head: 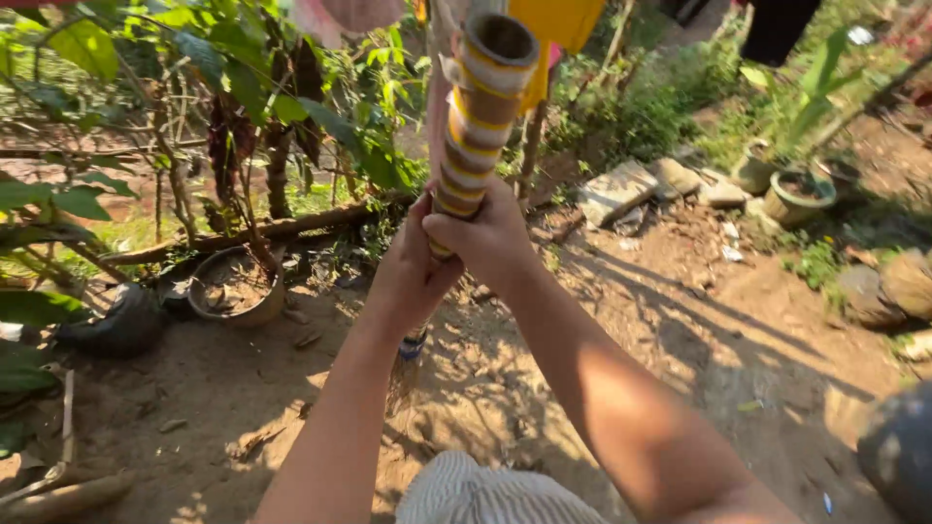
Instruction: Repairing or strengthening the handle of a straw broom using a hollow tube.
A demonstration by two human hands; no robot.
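While both hands clasp it, the broom handle [478, 116] stands upright over bare soil [544, 388].
Left hand [408, 277] and right hand [485, 238] fingers closed around it, mid-sweep; the next stroke needs firm downward drag.

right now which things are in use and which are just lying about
In use: striped pole, gripped by left hand and right hand.
Lying about: clay pot, flat stones, green planter, fallen branch.

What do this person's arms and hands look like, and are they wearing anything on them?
Both arms are bare to the frame's edge: no sleeves, gloves, watch or rings visible on the left hand or right hand. Striped white-and-grey fabric shows below them.
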